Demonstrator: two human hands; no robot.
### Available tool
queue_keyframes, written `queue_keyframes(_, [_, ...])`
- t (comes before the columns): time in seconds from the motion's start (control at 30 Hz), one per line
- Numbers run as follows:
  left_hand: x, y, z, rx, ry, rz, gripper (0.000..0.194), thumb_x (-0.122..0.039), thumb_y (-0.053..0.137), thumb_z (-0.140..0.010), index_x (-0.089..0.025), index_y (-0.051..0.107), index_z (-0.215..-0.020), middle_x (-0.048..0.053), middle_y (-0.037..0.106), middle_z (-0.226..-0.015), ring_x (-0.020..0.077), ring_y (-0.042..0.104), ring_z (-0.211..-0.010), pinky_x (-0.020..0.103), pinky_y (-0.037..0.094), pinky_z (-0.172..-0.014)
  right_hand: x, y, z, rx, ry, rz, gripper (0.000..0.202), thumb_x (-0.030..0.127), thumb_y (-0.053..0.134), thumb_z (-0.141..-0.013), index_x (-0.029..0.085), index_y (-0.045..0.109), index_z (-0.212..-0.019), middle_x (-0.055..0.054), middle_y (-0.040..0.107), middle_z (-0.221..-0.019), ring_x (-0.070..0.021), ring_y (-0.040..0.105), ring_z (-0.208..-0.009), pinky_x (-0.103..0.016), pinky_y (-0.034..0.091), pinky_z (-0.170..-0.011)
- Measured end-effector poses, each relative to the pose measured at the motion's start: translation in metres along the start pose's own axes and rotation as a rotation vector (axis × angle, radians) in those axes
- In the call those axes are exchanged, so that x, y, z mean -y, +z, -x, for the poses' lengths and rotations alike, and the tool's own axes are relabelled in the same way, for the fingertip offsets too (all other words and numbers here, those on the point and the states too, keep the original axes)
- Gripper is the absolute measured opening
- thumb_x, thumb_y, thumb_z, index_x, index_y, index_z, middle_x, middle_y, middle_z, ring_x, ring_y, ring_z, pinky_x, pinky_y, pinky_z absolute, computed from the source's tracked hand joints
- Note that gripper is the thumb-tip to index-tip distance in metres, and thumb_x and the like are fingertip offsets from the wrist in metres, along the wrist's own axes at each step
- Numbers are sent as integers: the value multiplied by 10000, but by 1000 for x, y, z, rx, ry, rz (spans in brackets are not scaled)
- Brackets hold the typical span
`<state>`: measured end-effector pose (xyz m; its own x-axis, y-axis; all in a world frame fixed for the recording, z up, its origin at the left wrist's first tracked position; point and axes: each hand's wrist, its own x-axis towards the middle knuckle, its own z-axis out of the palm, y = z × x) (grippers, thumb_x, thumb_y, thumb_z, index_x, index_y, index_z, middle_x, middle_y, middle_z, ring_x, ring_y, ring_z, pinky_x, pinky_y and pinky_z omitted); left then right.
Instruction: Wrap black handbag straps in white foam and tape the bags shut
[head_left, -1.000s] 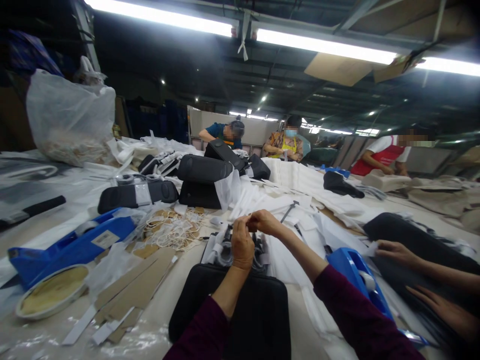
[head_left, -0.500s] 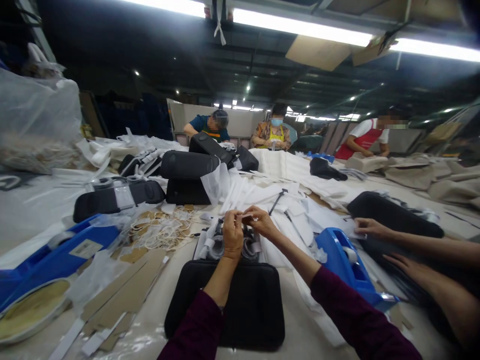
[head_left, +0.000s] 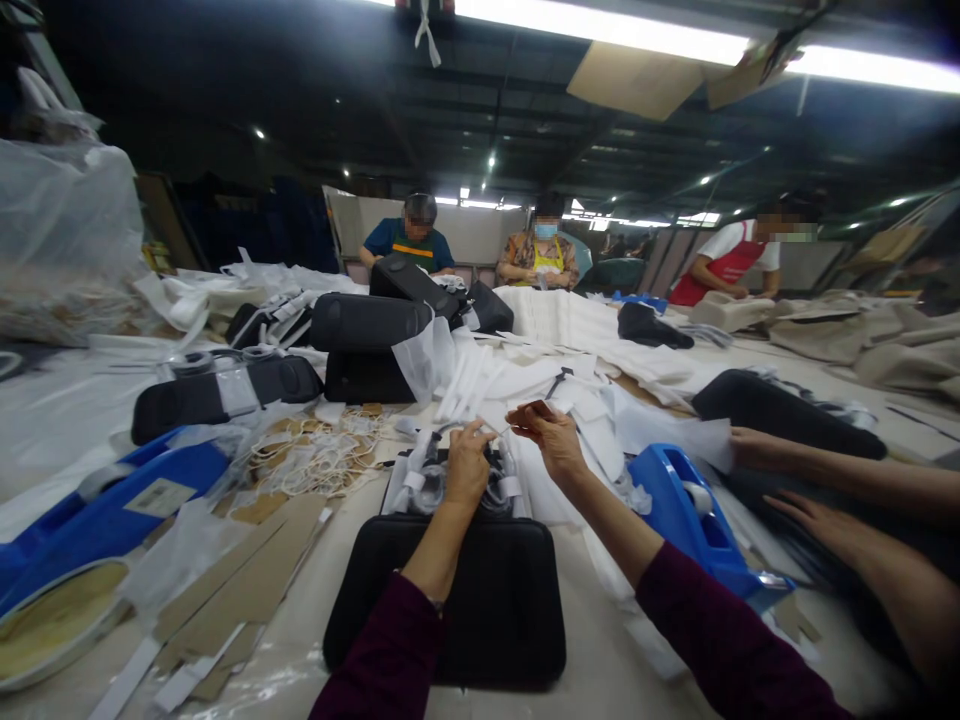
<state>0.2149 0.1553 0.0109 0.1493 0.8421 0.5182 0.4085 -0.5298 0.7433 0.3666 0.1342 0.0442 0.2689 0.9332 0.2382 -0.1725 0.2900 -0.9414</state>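
The right hand [head_left: 553, 442] pinched a small brown tag [head_left: 534, 410] between closed fingertips, raised above the far end of a black zippered-style case [head_left: 446, 600] that lay flat on the table [head_left: 600, 640]. The left hand [head_left: 468, 465] was just beside it, over grey coiled cables [head_left: 429, 490], its fingers narrowly bent; a thin pale strand [head_left: 501, 433] ran between the two hands, though whether the left fingertips gripped it could not be told. A blue tape dispenser [head_left: 679, 515] stood to the right, near the right forearm.

No words, numbers or brands can be read. The print on the white label [head_left: 159, 498] of the left blue tape dispenser [head_left: 94, 535] is too small to make out.
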Motion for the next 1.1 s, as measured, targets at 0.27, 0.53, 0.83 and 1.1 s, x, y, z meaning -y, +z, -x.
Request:
queue_keyframes(0.27, [12, 1, -6, -94, -83, 40, 457, 35, 399, -723, -172, 720, -974, 96, 605, -1248, 215, 545, -1155, 403, 411, -1049, 8, 0, -20, -177, 46, 265, 257, 363, 633, -767, 146, 587, -898, -118, 673, -891, -255, 648, -901, -445, 527, -801])
queue_keyframes(0.53, [-3, -32, -12, -162, -111, -119, 407, 4, 285, -794, -135, 615, -985, 116, 597, -1106, 168, 597, -1007, 294, 492, -887, 21, 61, 119, 284, -512, 1177, 201, 50, 468, -826, 185, 611, -864, -93, 582, -933, -248, 476, -948, -391, 419, -862])
queue_keyframes(0.83, [4, -48, -6, 389, 27, -580, 326, -13, 423, -789, -184, 675, -906, 92, 659, -1017, 218, 604, -982, 321, 432, -907, -14, 62, 151, 356, -598, 1281, 242, 23, 472, -827, 171, 650, -898, -102, 573, -950, -246, 463, -939, -386, 439, -847])
queue_keyframes(1.1, [12, -37, -10, 509, 96, -746, 270, -223, 387, -941, -146, 634, -1018, 160, 658, -1031, 274, 602, -999, 373, 426, -867, 87, 74, 184, 441, -82, 276, 228, 201, 561, -871, 269, 699, -1039, -37, 620, -935, -164, 609, -806, -280, 513, -690])
